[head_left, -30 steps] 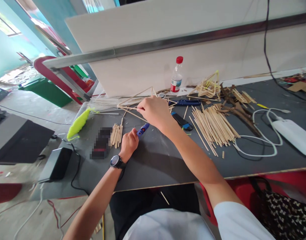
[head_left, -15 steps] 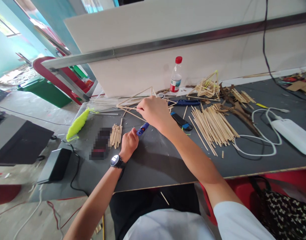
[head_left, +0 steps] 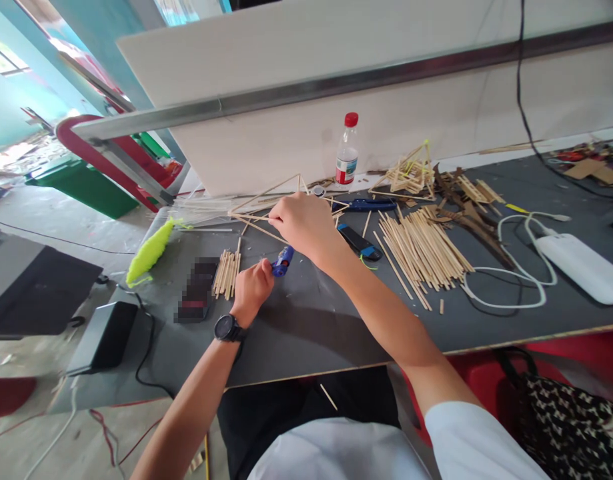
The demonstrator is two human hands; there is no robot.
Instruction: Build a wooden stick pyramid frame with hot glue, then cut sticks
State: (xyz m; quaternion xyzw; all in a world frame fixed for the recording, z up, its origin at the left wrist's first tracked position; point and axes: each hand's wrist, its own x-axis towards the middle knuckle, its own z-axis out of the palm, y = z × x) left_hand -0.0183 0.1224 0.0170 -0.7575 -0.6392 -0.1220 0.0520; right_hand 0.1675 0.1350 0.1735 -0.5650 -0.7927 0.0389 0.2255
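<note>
My left hand, closed, grips a small blue tool with an orange spot; its exact kind I cannot make out. Above and to the right of it, my right hand pinches a thin wooden stick of an open stick frame. The frame has triangular sides and a peak rising behind the knuckles; my hand hides part of it. Left of my left hand, a short bundle of sticks lies beside a blurred dark object. A black-and-blue tool rests right of my right hand.
Many loose sticks are spread at the right, with a stick pyramid behind. A bottle stands near the white board. Farther right are a white power bank and cable. Bright yellow yarn lies at the left.
The view has shifted slightly. My left hand has turned a little, tilting the blue tool more upright below the frame. My right hand keeps its hold on the stick frame.
</note>
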